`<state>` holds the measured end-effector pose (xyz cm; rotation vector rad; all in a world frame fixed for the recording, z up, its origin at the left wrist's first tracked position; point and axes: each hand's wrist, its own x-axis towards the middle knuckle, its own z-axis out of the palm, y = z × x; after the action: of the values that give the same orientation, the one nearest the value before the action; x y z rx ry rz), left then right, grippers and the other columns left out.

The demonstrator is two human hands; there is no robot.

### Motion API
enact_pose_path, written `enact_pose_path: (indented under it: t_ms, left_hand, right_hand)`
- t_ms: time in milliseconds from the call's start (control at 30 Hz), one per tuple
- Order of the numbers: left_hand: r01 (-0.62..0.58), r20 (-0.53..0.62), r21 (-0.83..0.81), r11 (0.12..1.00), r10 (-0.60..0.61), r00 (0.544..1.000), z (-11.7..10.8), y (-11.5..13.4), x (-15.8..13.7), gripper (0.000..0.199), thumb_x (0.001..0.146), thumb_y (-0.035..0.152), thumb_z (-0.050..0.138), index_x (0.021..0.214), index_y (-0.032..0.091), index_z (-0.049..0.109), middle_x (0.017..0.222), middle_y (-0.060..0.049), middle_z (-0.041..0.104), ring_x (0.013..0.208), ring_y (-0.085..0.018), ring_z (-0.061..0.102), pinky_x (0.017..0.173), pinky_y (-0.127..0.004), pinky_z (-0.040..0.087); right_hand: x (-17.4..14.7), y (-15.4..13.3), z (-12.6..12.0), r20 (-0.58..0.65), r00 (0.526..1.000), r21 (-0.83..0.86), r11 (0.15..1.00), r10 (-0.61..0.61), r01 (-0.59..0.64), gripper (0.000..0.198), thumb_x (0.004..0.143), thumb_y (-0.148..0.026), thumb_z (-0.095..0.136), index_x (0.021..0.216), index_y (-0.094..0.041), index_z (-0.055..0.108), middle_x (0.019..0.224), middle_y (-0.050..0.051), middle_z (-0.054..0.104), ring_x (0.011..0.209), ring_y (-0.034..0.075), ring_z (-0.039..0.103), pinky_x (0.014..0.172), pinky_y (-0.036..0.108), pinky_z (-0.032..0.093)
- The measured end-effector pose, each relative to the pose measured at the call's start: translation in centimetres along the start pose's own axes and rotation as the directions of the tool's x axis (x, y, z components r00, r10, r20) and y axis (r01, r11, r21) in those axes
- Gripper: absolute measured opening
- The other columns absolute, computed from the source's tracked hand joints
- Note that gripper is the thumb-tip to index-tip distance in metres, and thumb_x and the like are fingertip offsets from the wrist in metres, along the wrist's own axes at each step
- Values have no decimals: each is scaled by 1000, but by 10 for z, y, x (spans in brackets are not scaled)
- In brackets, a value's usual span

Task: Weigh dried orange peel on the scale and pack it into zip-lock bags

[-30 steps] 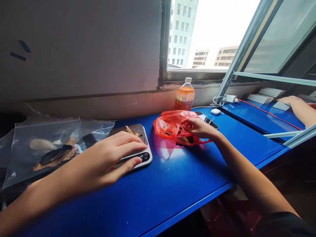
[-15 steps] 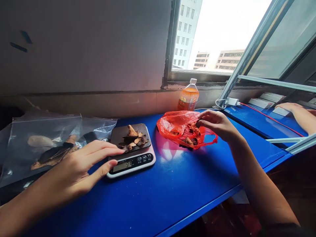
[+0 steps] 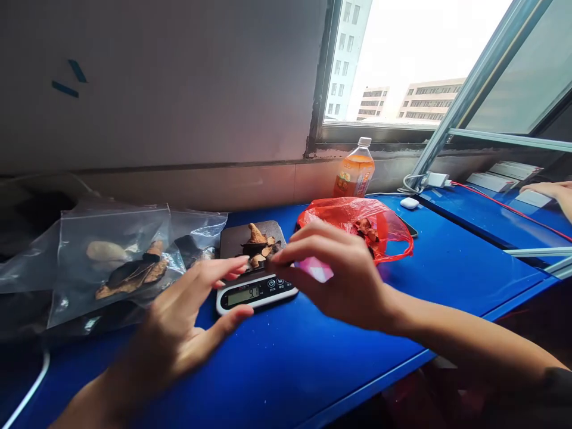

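A digital kitchen scale (image 3: 231, 239) with a dark platform lies on the blue table, its display reading about 9.1. Several brown and blackish dried slices (image 3: 259, 236) are heaped on that platform. My left hand (image 3: 185, 322) is open at the scale's front left corner, thumb and fingers apart. Over the scale's right side, my right hand (image 3: 342, 277) pinches a small dark dried piece, mostly hidden by the fingers. Behind that hand sits an open red plastic bag (image 3: 322, 208) with more reddish-brown dried pieces (image 3: 367, 231) inside.
Clear zip bags (image 3: 74, 262) holding dried slices and a pale lump lie to the left. An orange drink bottle (image 3: 355, 173) stands by the wall. A white earbud case (image 3: 409, 203) and a dark flat object are behind the red bag. Another person's hand (image 3: 556, 193) is at far right.
My right hand has moved left from the red bag to the scale with a small dark piece. My left hand has opened wider. The view has shifted slightly left.
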<state>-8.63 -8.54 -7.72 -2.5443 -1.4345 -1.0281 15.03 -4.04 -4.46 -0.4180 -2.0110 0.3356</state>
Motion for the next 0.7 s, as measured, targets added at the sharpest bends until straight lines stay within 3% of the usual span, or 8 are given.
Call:
enact_pose_path:
  t_ms: [33, 100, 200, 267, 367, 533, 600, 700]
  left_hand:
    - [-49, -8, -5, 999, 49, 999, 5, 5, -2, 37, 97, 38, 51, 133, 30, 46, 118, -4, 69, 102, -23, 68, 89, -34, 57]
    - [-128, -23, -11, 992, 128, 991, 11, 12, -4, 32, 98, 25, 49, 130, 30, 47, 116, -3, 70, 98, -21, 70, 88, -33, 57]
    - [-142, -34, 2, 990, 142, 989, 10, 14, -2, 28, 98, 21, 50, 124, 30, 52, 109, 0, 73, 90, -18, 72, 85, -30, 57]
    - [-71, -36, 40, 997, 73, 997, 3, 8, 3, 20, 98, 26, 51, 116, 27, 60, 105, 0, 74, 89, -19, 72, 83, -30, 57]
    - [99, -46, 112, 989, -94, 994, -8, -10, 9, 20, 97, 35, 51, 104, 24, 67, 100, -1, 76, 89, -22, 72, 80, -31, 58]
    - [242, -179, 164, 956, -212, 961, -5, -38, 12, 19, 90, 32, 54, 96, 25, 71, 90, 2, 77, 75, -19, 72, 73, -29, 57]
    - [262, -163, 142, 954, -239, 957, 0, -39, 11, 20, 90, 32, 54, 97, 25, 71, 90, 2, 77, 73, -19, 72, 70, -28, 56]
    - [302, -150, 100, 948, -285, 947, 4, -35, 10, 21, 90, 35, 53, 99, 25, 69, 90, 1, 77, 78, -20, 73, 69, -28, 54]
  right_hand:
    - [-6, 1, 13, 35, 999, 57, 998, -19, 17, 13, 91, -17, 61, 96, -28, 67, 87, 3, 69, 79, 14, 67, 71, 27, 60]
    - [-19, 6, 34, -13, 1000, 112, 993, -27, 28, 13, 92, -19, 60, 99, -30, 62, 87, 2, 70, 78, 14, 69, 69, 27, 61]
    - [-30, 15, 44, -48, 998, 73, 997, 41, -38, 23, 90, -21, 63, 111, -29, 58, 94, 3, 73, 79, 14, 70, 69, 27, 60]
    - [-30, 26, 35, -7, 1000, -26, 1000, 10, -10, 27, 91, -19, 62, 116, -25, 57, 98, 5, 73, 81, 16, 70, 71, 28, 59]
    - [-30, 50, 15, 73, 991, -203, 972, -107, 120, 19, 91, -12, 54, 105, -22, 62, 84, 5, 71, 74, 15, 66, 66, 28, 55]
    - [-28, 68, 6, 4, 994, -427, 898, -113, 104, 16, 93, -12, 51, 95, -19, 66, 78, 5, 69, 70, 16, 61, 65, 30, 52]
    - [-24, 62, 16, 125, 978, -482, 851, -166, 206, 16, 93, -12, 52, 98, -16, 66, 83, 7, 70, 77, 18, 60, 72, 33, 53]
    - [-16, 50, 38, 361, 918, -520, 783, -161, 342, 17, 94, -14, 53, 105, -13, 66, 96, 11, 71, 95, 23, 60, 83, 38, 52]
